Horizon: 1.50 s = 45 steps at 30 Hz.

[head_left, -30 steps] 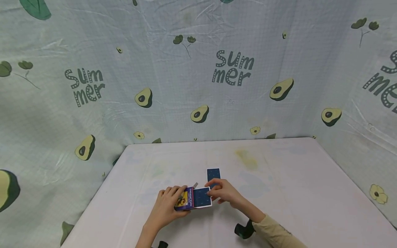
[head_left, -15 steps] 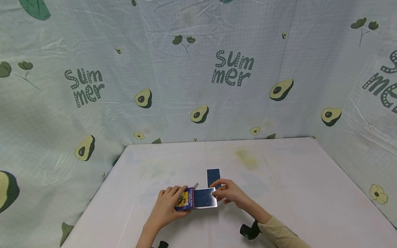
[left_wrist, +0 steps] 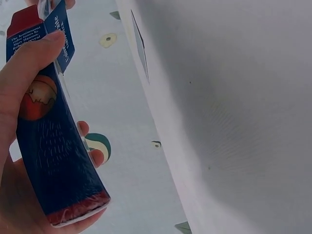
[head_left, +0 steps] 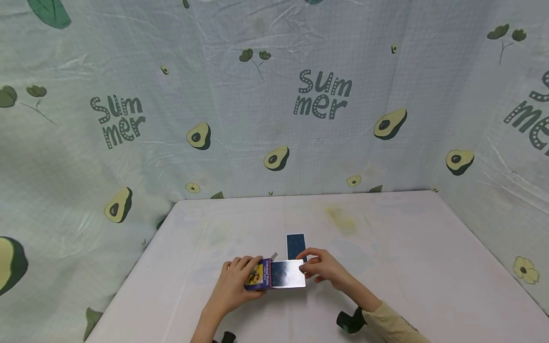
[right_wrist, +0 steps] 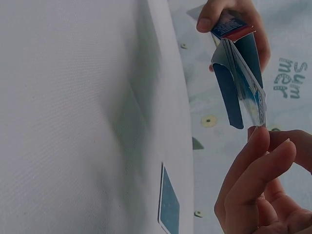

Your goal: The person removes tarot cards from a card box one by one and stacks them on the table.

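With the box point(head_left: 262, 277) clasped by the left grip point(head_left: 233, 284) above the bench point(head_left: 386, 247) and its protruding cards point(head_left: 285, 275) pinched at their end by the right grip point(head_left: 324, 269), cards could be spilled if that pinch slipped.

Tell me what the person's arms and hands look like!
The left hand and right hand are bare: no gloves or rings showing. A beige sleeve covers part of the right arm; none shows on the left. A black gadget sits at the right wrist, another gadget at the left.
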Motion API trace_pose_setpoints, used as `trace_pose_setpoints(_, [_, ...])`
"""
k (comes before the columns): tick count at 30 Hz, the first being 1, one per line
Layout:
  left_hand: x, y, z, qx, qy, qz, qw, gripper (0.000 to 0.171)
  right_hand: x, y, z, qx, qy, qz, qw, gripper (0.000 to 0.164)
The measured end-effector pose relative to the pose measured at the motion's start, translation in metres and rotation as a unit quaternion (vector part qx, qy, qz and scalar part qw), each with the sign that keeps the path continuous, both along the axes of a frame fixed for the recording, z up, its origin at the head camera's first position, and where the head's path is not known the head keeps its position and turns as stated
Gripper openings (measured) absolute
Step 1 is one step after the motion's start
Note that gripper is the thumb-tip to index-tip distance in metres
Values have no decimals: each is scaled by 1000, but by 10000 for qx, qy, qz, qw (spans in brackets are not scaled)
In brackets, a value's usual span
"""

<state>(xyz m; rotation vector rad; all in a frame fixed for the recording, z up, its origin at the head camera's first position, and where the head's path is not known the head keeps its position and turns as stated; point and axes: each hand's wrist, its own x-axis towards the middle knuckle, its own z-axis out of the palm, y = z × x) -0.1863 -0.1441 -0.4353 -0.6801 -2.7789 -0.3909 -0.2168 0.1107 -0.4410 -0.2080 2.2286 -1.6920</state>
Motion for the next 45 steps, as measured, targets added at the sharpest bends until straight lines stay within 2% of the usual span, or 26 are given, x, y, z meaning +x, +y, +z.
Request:
trace_pose_setpoints(8, [-1,0,1,1,81,-43,10000,76,-1,3,-2,95,-80,-149,9998,30])
trace_pose_setpoints(14, [-1,-4,2,90,165,75,9998,77,0,7,0,151,-159,-369,9991,29])
trace_pose_setpoints(27, [-2,-5,2,106,53,137,9998,76,-3,18,0,70,-249,-402,9989,30])
trace_pose_setpoints(37, [-3,-4,-1,110,121,89,9998,76,-3,25,1,94,-286,-572,9979,31])
trace_pose_setpoints(45, [-5,-5,-2,127,151,114,9997,76,-5,36,1,-353,-364,-559,9971,37])
